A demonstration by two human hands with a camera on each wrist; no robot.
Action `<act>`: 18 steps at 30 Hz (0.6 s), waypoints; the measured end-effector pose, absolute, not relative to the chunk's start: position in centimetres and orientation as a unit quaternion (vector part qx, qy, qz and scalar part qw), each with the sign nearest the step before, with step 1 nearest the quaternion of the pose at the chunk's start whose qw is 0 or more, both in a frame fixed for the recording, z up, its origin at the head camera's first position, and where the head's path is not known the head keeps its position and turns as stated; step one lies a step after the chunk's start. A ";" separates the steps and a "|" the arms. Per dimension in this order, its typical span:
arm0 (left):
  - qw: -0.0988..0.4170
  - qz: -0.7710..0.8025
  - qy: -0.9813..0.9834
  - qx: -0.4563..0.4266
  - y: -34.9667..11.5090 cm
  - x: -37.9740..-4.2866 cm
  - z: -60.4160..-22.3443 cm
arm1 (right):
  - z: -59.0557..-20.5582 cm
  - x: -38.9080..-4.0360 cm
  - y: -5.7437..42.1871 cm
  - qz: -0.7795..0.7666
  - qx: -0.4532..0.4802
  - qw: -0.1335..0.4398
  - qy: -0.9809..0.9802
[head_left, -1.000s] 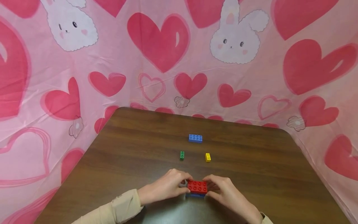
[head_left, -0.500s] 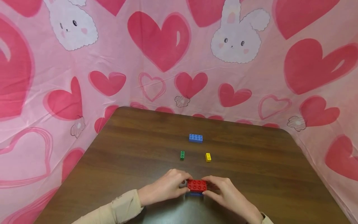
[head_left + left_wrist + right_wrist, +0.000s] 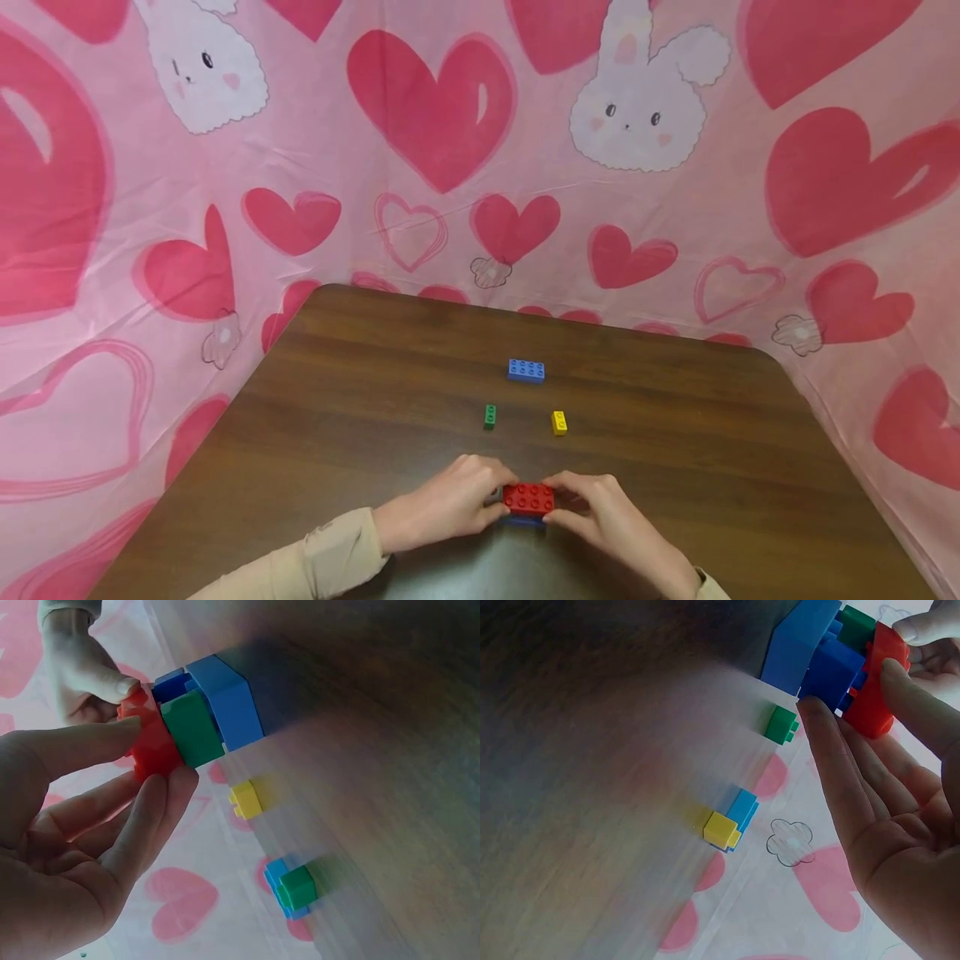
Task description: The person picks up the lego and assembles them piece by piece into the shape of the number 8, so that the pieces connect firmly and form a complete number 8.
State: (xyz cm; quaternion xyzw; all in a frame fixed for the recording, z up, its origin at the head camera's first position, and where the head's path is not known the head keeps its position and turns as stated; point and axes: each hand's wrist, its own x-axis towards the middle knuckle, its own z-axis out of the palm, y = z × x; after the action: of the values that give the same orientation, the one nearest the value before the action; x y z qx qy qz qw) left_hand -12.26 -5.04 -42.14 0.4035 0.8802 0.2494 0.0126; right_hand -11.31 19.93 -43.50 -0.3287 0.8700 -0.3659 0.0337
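A red toy brick tops a small stack near the front of the table. Beneath it stand a green brick and a dark blue brick, side by side on a larger blue brick. In the right wrist view, studs show in a gap between the dark blue brick and the red one. My left hand pinches the red brick's left end between thumb and fingers. From the other end my right hand grips it, thumb on its near side, with a fingertip by the dark blue brick.
Beyond the stack, a small green brick and a small yellow brick lie apart on the brown table. Farther back is a blue brick. A pink heart-printed cloth hangs behind the table.
My right thumb has shifted slightly left along the red brick's near side. My left hand keeps its hold, and the loose bricks lie where they were.
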 end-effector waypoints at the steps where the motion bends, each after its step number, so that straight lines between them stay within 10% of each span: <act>1: 0.013 0.249 0.880 0.404 -5.0 -12.2 -42.2 | -43.6 -11.3 19.9 -0.367 -0.331 0.032 0.869; 18: -0.003 0.262 0.885 0.385 -4.6 -14.0 -42.5 | -43.5 -13.0 20.1 -0.330 -0.328 0.014 0.885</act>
State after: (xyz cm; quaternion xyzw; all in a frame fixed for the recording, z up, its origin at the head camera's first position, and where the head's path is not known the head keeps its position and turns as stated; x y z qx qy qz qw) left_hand -14.05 -4.57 -42.50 0.3853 0.8848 0.2621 -0.0026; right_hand -12.96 20.12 -43.46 -0.3278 0.8853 -0.3295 0.0141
